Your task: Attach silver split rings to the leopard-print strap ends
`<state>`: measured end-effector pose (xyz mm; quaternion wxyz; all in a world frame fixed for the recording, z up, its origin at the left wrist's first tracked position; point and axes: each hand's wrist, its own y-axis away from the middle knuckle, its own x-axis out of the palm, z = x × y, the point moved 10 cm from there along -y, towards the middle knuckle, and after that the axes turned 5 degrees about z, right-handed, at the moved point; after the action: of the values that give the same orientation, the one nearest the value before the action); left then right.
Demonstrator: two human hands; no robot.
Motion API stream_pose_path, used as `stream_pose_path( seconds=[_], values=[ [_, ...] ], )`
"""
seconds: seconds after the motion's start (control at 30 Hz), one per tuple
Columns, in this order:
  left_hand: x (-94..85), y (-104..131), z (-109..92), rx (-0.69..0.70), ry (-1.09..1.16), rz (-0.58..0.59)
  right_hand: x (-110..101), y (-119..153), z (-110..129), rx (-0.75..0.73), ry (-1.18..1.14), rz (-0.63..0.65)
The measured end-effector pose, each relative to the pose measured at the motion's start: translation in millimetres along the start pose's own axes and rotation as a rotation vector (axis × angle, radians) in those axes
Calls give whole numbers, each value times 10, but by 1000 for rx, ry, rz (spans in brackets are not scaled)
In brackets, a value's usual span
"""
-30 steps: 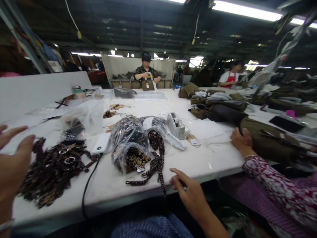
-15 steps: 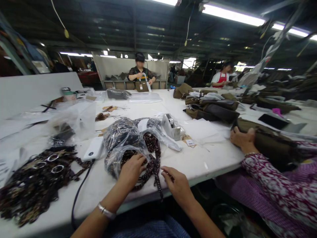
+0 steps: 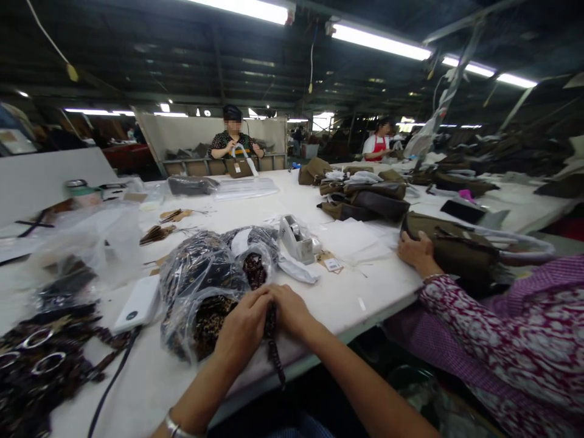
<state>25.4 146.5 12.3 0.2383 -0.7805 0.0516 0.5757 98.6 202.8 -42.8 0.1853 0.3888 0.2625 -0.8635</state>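
Note:
My left hand and my right hand meet at the table's near edge, their fingers closed on a dark patterned fabric strap. The strap's end dangles below them over the edge; the part between the fingers is hidden. Just behind, more patterned fabric shows in the mouth of a clear plastic bag. Left of my left hand, a larger clear bag holds a bundle of similar patterned fabric.
A tape dispenser and a tag lie beyond my hands. At left are a white power bank with a cable and a heap of straps with rings. A co-worker's hand rests on an olive bag at right.
My right hand has moved left to meet my left hand, which has come away from the large bag's opening. Both now grip the strap. The view has turned to the right.

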Motion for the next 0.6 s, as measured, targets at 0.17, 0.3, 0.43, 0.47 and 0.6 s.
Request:
stream_pose_path(
  seconds=[0.17, 0.3, 0.43, 0.47, 0.6],
  values=[
    [272, -185, 309, -43, 39, 15, 6, -88, -11, -119, -55, 43],
    [360, -160, 592, -148, 129, -39, -199, -121, -305, -40, -66, -33],
    [280, -86, 668, -201, 244, -125, -182, -149, -295, -41, -96, -12],
    [237, -68, 668, -210, 271, -150, -160, -147, -256, -43, -106, -7],
    [43, -21, 613, -225, 296, -227, -115, -102, -142, -7, -152, -42]
  ],
)
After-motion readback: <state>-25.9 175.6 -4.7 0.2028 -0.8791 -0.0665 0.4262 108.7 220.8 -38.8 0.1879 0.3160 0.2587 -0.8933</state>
